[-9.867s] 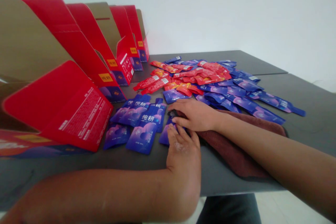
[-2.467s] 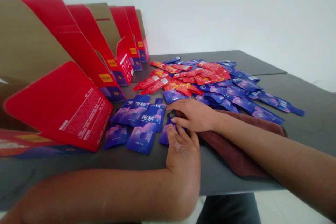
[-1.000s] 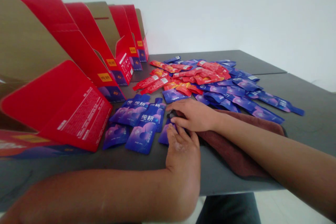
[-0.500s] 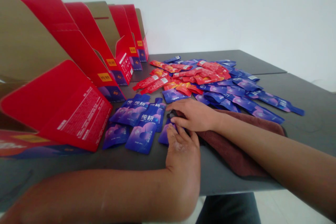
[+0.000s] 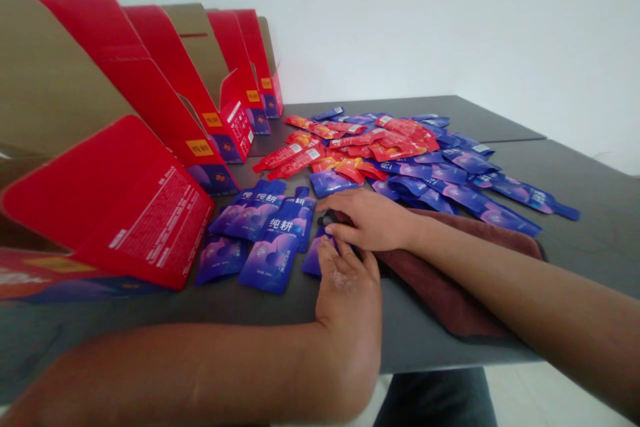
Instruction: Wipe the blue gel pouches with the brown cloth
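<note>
Both my hands rest together near the table's front edge. My left hand (image 5: 349,288) lies knuckles up, its fingertips pressed onto a blue spouted pouch (image 5: 312,258) that is mostly hidden under the hands. My right hand (image 5: 373,217) crosses just beyond it with fingers held together. Its thumb and fingers close over the same pouch's dark cap end (image 5: 327,217). A dark red cloth (image 5: 450,300) lies beneath my right wrist and forearm.
Several blue pouches (image 5: 273,230) lie flat left of my hands. A big heap of red (image 5: 350,143) and blue pouches (image 5: 465,193) spreads behind. Open red cardboard display boxes (image 5: 125,200) stand in a row along the left. The dark table (image 5: 590,227) ends close to me.
</note>
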Motion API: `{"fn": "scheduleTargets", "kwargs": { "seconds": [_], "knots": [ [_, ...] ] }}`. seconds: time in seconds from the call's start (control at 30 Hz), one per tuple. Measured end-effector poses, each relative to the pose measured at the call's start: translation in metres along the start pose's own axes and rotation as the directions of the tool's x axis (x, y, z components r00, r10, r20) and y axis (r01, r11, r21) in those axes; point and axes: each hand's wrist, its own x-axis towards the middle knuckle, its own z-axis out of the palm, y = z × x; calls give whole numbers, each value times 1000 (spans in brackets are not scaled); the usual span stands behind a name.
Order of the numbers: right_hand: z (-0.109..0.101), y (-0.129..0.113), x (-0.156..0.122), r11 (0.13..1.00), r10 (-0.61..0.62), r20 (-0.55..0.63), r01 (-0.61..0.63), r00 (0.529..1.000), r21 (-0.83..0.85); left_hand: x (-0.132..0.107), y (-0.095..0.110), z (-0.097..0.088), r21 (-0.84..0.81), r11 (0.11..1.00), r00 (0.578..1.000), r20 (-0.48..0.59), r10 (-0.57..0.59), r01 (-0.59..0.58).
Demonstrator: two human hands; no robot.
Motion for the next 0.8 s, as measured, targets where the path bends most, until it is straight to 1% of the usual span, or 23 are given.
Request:
{"fn": "scheduleTargets", "kwargs": {
  "seconds": [0.23, 0.5, 0.67, 0.8],
  "knots": [
    [0, 0, 0, 1000, -7, -7, 7, 1000, 14, 0, 1, 1, -1, 1000, 1000, -26, -4, 4],
    [-2, -1, 0, 999, 10, -11, -10, 1000, 30, 1, -3, -3, -14, 1000, 1000, 6, 14, -14],
    [-1, -1, 0, 999, 12, -16, -11, 1000, 42, 0, -2, -2, -64, 998, 1000, -14, -15, 14],
    [-1, -1, 0, 1000, 5, -12, -5, 1000, 28, -1, -1, -1, -86, 996, 1000, -19, -11, 9]
  ]
}}
